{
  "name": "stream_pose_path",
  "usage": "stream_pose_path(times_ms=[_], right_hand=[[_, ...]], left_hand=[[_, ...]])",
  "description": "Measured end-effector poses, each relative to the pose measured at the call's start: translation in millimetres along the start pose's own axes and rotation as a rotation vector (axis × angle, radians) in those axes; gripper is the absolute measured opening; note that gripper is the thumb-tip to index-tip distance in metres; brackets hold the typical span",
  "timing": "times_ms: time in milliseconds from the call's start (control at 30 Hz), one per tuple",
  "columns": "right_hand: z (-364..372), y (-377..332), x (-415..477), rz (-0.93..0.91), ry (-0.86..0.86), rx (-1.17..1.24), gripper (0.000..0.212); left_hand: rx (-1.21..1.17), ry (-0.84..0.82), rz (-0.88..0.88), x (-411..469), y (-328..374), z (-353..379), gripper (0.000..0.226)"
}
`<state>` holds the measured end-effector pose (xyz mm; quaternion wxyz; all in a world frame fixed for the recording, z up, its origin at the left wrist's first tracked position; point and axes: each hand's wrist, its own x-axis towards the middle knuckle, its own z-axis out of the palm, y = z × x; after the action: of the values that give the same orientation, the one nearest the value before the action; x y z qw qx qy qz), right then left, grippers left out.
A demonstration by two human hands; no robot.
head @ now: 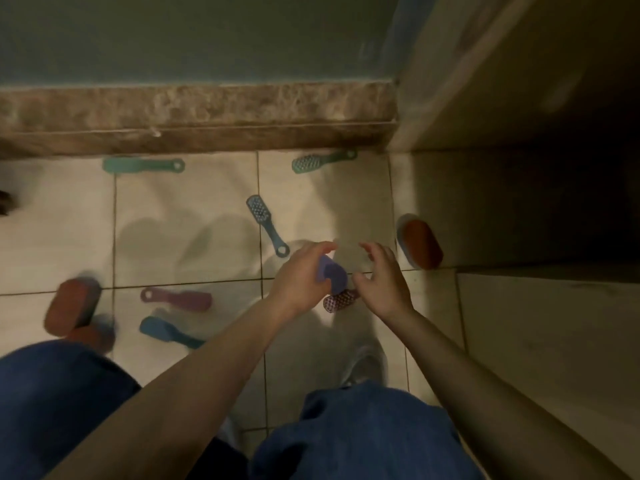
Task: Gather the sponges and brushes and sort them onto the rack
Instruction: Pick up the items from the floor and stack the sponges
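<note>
Several brushes and sponges lie scattered on a pale tiled floor. My left hand (301,275) grips a purple-blue brush (333,274) above the tiles. My right hand (381,278) hovers beside it with fingers loosely curled and nothing in them. Just under both hands a maroon brush head (338,301) shows its bristles. A blue brush (266,224) lies ahead of my left hand. Two green brushes (143,165) (322,161) lie along the step. A maroon brush (176,299) and a blue brush (169,331) lie to the left. Red-brown sponges sit at the right (420,242) and left (71,306).
A brown stone step (197,116) runs across the far side below a grey wall. A tall pale panel (502,74) and a dark gap stand at the right. My blue-trousered knees (363,434) and a light shoe (363,367) fill the near floor. No rack is in view.
</note>
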<state>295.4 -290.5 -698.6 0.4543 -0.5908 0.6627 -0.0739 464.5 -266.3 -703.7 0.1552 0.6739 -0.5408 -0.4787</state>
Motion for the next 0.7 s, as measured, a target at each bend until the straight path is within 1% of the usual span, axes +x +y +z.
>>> stream_pose_path(times_ms=[100, 267, 433, 600, 667, 700], right_hand=[[12.9, 18.3, 14.5, 0.005, 0.000, -0.021, 0.057], [28.7, 36.9, 28.5, 0.032, 0.016, -0.049, 0.057], [37.0, 46.5, 35.0, 0.033, 0.018, -0.042, 0.058], [39.6, 51.1, 36.3, 0.026, 0.024, -0.012, 0.058], [37.2, 52.7, 36.4, 0.021, 0.035, -0.008, 0.057], [34.9, 53.7, 36.6, 0.010, 0.051, -0.001, 0.056]], left_hand=[[0.123, -0.029, 0.063, 17.3, -14.2, 13.5, 0.066], [0.428, -0.065, 0.211, 34.2, -34.3, 24.0, 0.067], [0.722, -0.174, 0.235, 42.7, -49.3, 31.9, 0.071], [0.790, -0.180, 0.267, 42.9, -58.4, 38.4, 0.077], [0.728, -0.139, 0.271, 43.0, -59.5, 39.1, 0.075], [0.663, -0.110, 0.240, 43.5, -57.8, 39.3, 0.076]])
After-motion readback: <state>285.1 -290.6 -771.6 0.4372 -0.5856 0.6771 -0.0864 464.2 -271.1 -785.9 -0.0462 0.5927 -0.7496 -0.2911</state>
